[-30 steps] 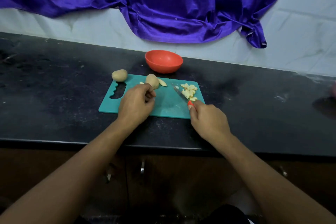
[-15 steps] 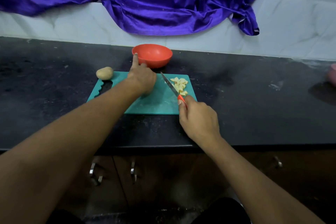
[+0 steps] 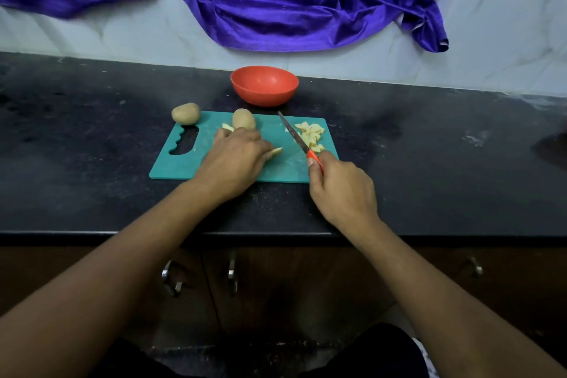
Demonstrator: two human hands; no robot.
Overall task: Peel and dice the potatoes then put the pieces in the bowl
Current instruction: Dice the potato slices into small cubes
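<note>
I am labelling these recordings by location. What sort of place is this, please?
Most likely a home kitchen: a dark counter with cabinet doors below, a teal cutting board with diced potato, a knife in the right hand, and a red bowl.

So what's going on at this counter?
A person is dicing potatoes on a teal cutting board. Their right hand grips a red-handled knife, its blade beside a pile of diced pieces. Their left hand holds a potato slice on the board. One potato sits on the board, a second potato at its far left corner. The red bowl behind shows nothing in it yet.
</note>
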